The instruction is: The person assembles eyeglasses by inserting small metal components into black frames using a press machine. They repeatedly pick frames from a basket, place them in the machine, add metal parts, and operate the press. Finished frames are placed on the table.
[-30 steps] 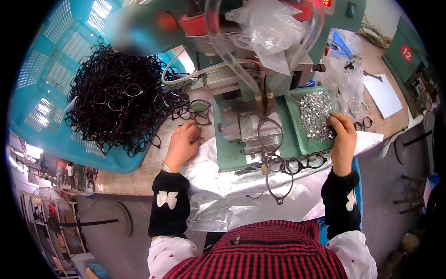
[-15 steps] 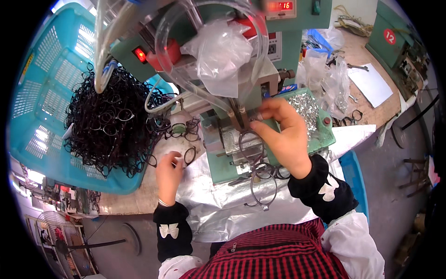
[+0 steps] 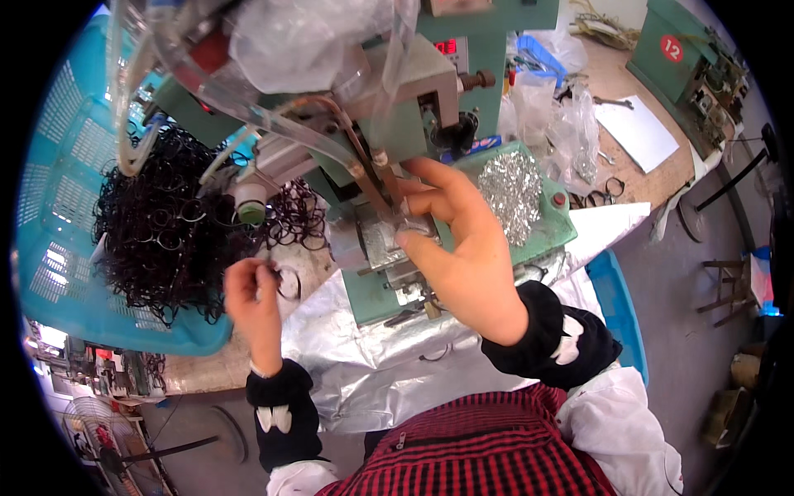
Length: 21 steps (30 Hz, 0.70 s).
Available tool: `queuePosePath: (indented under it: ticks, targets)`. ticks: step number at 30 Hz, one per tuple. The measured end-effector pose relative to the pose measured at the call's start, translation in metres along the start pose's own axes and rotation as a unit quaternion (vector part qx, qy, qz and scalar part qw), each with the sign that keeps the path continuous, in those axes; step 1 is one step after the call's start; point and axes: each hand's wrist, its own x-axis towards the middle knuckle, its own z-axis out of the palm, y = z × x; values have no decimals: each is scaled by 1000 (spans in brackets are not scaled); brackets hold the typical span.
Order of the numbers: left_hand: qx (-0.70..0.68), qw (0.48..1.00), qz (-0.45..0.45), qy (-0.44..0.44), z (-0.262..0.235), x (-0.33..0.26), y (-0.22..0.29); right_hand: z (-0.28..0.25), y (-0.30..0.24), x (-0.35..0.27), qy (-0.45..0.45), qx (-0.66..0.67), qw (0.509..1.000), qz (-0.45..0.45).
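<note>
We pinch a thin black wire ring in our left hand beside the turquoise plastic basket, while our right hand grips the green metal press's fixture.

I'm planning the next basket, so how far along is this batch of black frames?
Done: a few frames lie by the clear bags, though I can't tell whether they are finished. In hand: the right hand works at the green machine; the left hand holds a black frame. Left: the blue basket holds a large heap of frames.

Glossy black plastic frames, turquoise plastic basket
</note>
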Motion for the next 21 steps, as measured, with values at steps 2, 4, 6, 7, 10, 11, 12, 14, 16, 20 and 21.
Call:
queuePosePath:
  ticks: [2,4,6,7,10,11,12,14,16,20,21]
  targets:
    - [-9,985,170,-16,26,-13,70,-15,-20,-4,-29,-43,998,27]
    - [-24,925,357,-125,36,-10,108,-20,-25,-5,-53,-64,996,23]
    - [-204,875,424,-115,57,-6,108,-21,-29,3,-83,34,990,108]
    - [-175,948,266,-2,62,-7,126,-24,-28,8,-91,82,981,154]
    - [-277,929,232,-81,49,47,107,-32,-28,22,-109,186,956,199]
    - [-324,903,254,-123,45,59,98,-35,-28,24,-105,219,946,215]
    - [-288,912,266,-125,48,43,99,-36,-26,22,-119,157,964,179]
    - [-210,926,291,-123,51,12,102,-38,-17,15,-124,12,992,26]
    - [-105,913,371,-132,58,-17,97,-61,-2,18,-115,-200,965,-126]
    - [32,806,548,-219,74,-20,106,-125,61,2,56,-631,770,-81]
    - [33,792,571,-212,81,-18,101,-132,70,-1,51,-605,788,-107]
